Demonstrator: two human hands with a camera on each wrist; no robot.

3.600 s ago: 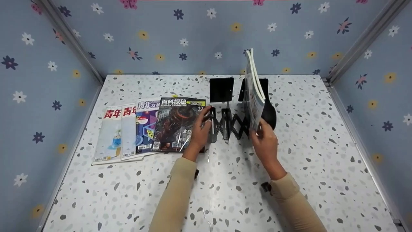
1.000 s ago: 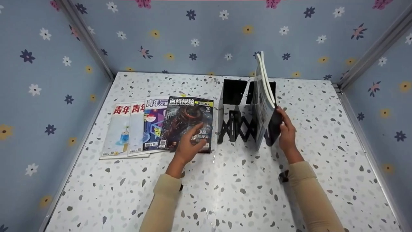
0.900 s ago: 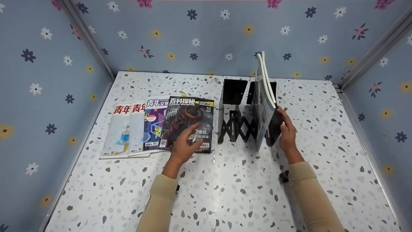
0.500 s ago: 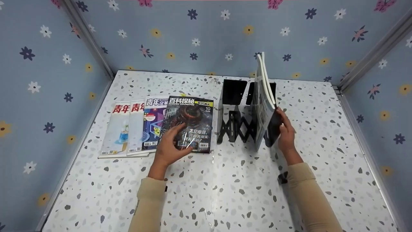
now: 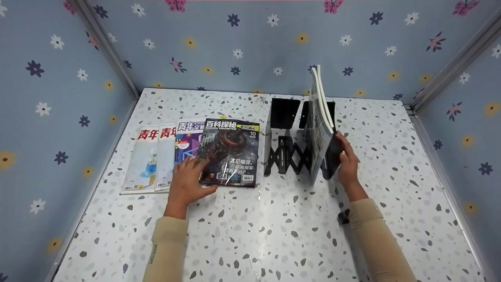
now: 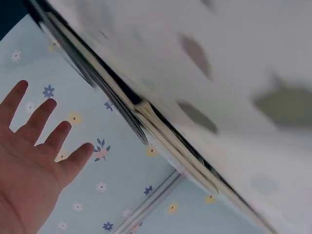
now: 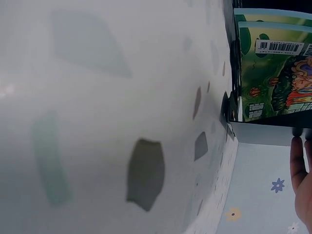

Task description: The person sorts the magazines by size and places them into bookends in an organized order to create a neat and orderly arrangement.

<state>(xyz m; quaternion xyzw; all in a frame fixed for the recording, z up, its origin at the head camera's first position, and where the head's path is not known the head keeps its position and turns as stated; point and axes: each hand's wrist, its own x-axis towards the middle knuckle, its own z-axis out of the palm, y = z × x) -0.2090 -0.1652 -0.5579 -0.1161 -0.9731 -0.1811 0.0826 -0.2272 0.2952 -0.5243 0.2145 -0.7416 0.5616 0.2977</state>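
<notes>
My left hand (image 5: 188,182) hovers with spread fingers over the front corners of the purple magazine (image 5: 189,135) and the dark science magazine (image 5: 231,147); the left wrist view shows its palm facing the magazine edges, holding nothing. On the right, an expandable black bookend (image 5: 285,113) with criss-cross bars stands on the table. Upright at its right end are two magazines (image 5: 319,137), leaning slightly; their green covers (image 7: 263,87) appear in the right wrist view. My right hand (image 5: 347,166) rests its fairly straight fingertips against the outside of the bookend's right panel (image 5: 333,154).
Two pale magazines, the outer one (image 5: 141,164) and the inner one (image 5: 165,156), lie fanned under the purple one at left. The speckled white table (image 5: 297,235) is bounded by flowered panels (image 5: 250,47) at the back and sides.
My left hand has moved left from the bookend, across the dark magazine. My right hand has let go of the upright magazines' front edge and shifted to the right panel, staying there lately.
</notes>
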